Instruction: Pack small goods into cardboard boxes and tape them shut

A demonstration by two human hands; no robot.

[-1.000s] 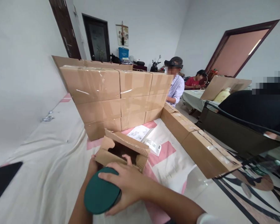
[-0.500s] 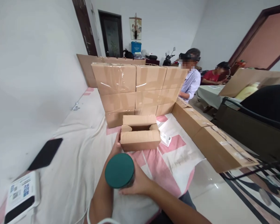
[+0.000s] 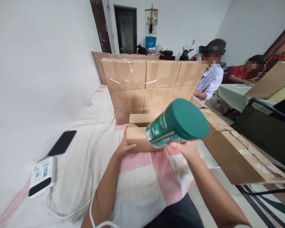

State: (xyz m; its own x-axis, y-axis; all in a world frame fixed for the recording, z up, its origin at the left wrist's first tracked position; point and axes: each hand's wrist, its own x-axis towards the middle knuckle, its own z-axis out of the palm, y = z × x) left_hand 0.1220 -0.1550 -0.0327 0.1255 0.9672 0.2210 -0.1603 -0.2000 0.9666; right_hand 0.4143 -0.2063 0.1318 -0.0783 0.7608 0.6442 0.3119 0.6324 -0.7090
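Above a pink-and-white cloth [image 3: 130, 186], a green can [image 3: 177, 124] is grasped, tilted, by the right hand [image 3: 186, 150], while an open cardboard box [image 3: 138, 140], partly hidden behind the can, is touched at its left end by the spread left hand [image 3: 124, 146] and is backed by stacked, taped cartons [image 3: 125, 76].

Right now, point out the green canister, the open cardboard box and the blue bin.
Green canister [image 3: 165, 126]: head view, labelled side below the lid.
Open cardboard box [image 3: 140, 135]: head view, near side.
Blue bin [image 3: 150, 42]: head view, front face.
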